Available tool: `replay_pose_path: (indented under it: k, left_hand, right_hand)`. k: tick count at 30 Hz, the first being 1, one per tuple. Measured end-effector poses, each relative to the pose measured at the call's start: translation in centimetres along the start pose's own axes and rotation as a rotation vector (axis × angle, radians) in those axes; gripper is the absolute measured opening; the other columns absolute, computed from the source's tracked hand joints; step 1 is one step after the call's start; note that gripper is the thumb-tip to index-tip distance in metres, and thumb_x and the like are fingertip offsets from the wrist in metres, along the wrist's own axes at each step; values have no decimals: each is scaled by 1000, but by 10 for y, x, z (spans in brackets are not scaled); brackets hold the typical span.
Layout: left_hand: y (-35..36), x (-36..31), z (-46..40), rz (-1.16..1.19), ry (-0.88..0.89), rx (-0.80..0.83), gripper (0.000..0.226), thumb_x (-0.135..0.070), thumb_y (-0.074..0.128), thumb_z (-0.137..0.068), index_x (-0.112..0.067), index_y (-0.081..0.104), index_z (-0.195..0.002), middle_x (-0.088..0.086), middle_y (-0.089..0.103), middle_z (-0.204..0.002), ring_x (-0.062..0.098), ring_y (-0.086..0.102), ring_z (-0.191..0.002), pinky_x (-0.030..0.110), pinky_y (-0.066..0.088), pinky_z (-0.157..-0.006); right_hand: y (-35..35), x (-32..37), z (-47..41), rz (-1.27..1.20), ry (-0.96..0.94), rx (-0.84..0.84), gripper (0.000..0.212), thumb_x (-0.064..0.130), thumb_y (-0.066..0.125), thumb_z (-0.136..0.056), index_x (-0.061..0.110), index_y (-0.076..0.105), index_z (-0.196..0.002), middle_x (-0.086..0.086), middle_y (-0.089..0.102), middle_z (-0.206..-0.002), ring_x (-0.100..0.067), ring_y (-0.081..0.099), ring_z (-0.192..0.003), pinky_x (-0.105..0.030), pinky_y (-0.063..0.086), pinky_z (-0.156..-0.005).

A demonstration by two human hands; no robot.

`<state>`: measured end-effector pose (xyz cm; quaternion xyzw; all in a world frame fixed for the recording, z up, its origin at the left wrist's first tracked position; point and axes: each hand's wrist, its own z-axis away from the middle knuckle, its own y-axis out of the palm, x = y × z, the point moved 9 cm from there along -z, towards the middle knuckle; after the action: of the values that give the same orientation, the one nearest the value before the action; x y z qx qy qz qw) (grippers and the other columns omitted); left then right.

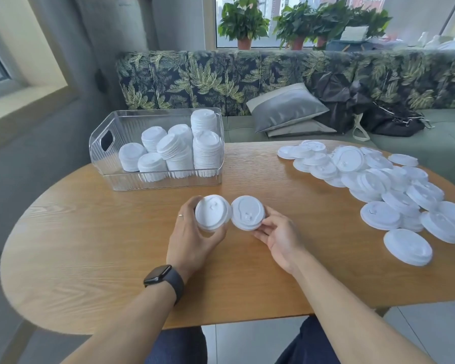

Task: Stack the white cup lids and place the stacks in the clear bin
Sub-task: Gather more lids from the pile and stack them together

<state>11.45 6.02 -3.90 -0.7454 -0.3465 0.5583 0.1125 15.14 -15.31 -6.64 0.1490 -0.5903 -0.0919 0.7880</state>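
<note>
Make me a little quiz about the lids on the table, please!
1. True or false: the clear bin already has stacks of lids in it.
2. What does the left hand hold? A) a short stack of lids B) a cup C) nothing
3. Fill in: the loose lids lie in a pile on the ___ side of the table.

Key:
1. True. Several stacks stand inside it.
2. A. The right hand holds lids too, beside the left one's.
3. Right.
</note>
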Motion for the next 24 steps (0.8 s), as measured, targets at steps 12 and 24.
replay_pose_path:
  k: [12,24]
  left_hand:
    - [15,-26,12,-87,176,158,79,-69,59,-86,-30,31,-149,-5,50,-146,13,52,-127,27,47,-93]
    - [23,-35,16,-157,269,218,81,-72,54,-86,-23,34,-147,-3,48,-146,13,51,-130,24,46,-96]
  right_hand:
    - [-15,-8,0,-68,17,-138,12,19,71,-97,15,60,-101,-4,69,-86,-18,64,-80,-34,52,-76]
    - [-11,-4,4,-207,11,-54,5,5,66,-95,3,70,-98,-8,73,-91,-18,69,-84,-30,56,-76]
